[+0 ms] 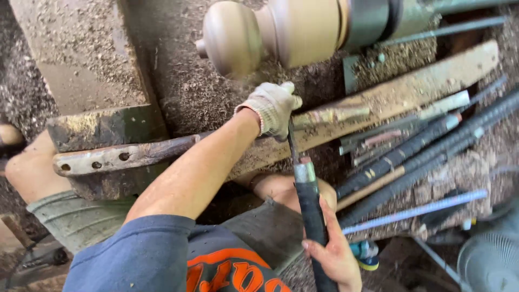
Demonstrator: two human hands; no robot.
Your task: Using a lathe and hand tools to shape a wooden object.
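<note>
Gripping a long turning chisel, I am closing my bare right hand around its black handle low in view, fingers curled snugly about it. My gloved left hand is reaching forward, arm stretched, fingers folded over the blade near the rusty tool rest. The chisel is standing between my knees, its tip hidden under the glove, just below the pale turned wooden piece on the lathe. More dark-handled chisels are lying to the right on a sawdust-covered plank.
</note>
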